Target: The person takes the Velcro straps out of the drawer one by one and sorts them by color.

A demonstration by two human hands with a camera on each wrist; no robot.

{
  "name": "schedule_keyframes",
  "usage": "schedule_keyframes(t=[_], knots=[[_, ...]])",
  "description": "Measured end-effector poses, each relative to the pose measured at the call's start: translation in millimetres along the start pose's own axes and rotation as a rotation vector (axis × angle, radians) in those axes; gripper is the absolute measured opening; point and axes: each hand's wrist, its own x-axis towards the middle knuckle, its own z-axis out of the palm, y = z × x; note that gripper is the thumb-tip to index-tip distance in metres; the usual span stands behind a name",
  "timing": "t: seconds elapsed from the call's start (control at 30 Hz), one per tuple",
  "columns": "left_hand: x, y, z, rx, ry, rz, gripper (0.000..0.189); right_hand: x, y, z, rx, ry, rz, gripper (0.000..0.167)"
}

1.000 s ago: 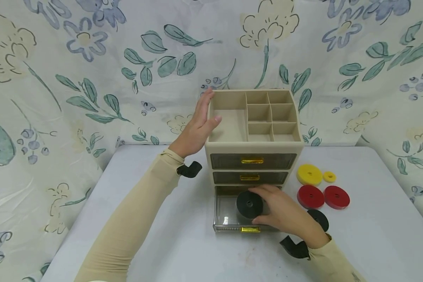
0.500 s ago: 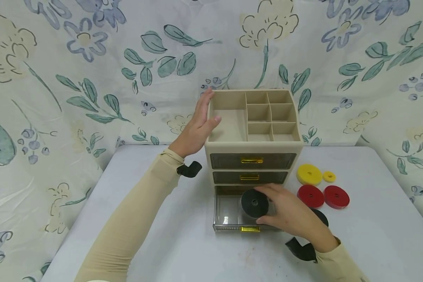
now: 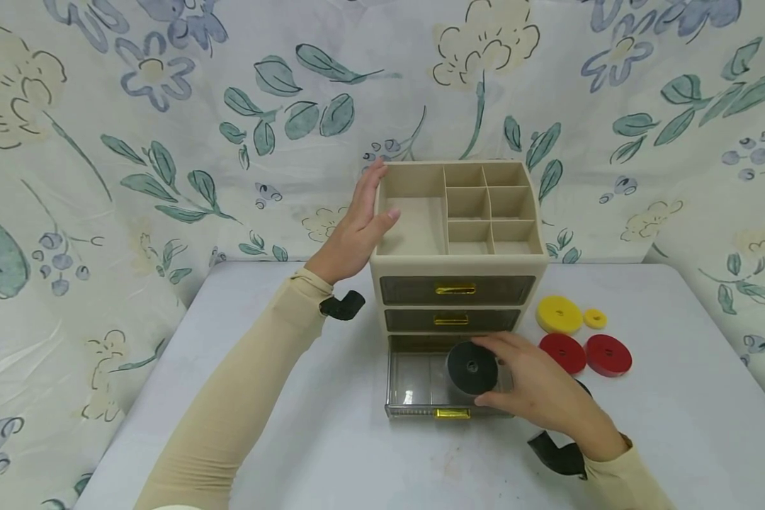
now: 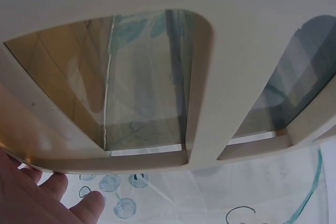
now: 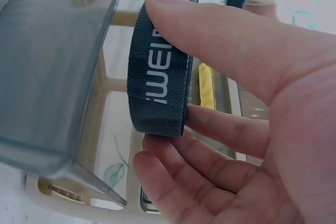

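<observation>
My right hand (image 3: 542, 382) pinches a roll of black tape-like strap (image 3: 472, 368) by its rim, thumb at the near side and fingers at the far side. In the right wrist view, white letters show on the woven edge of the roll (image 5: 157, 77). The roll is over the right part of the pulled-out clear bottom drawer (image 3: 411, 375); I cannot tell if it touches the drawer floor. My left hand (image 3: 353, 230) rests on the left side of the cream drawer organizer (image 3: 460, 261), thumb over its top edge. The left wrist view shows its fingers (image 4: 55, 187) by the organizer's side.
Right of the organizer lie a large yellow roll (image 3: 559, 314), a small yellow roll (image 3: 595, 319) and two red rolls, the nearer-left one (image 3: 562, 353) beside the other (image 3: 608, 355). A further black roll is mostly hidden behind my right hand. Two upper drawers (image 3: 457, 291) are closed.
My right hand has moved a little to the right, carrying the black roll from the drawer's middle toward its right side. The left hand has stayed in place.
</observation>
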Motion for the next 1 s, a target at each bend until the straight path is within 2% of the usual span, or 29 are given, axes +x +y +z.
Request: schedule_keyframes(t=[0.73, 1.0], knots=[[-0.9, 1.9, -0.3, 0.003, -0.004, -0.016, 0.065, -15.0, 14, -10, 0.001, 0.007, 0.044, 0.079], [-0.7, 1.3, -0.5, 0.004, -0.002, -0.002, 0.065, -22.8, 22, -13, -0.012, 0.040, 0.022, 0.077]])
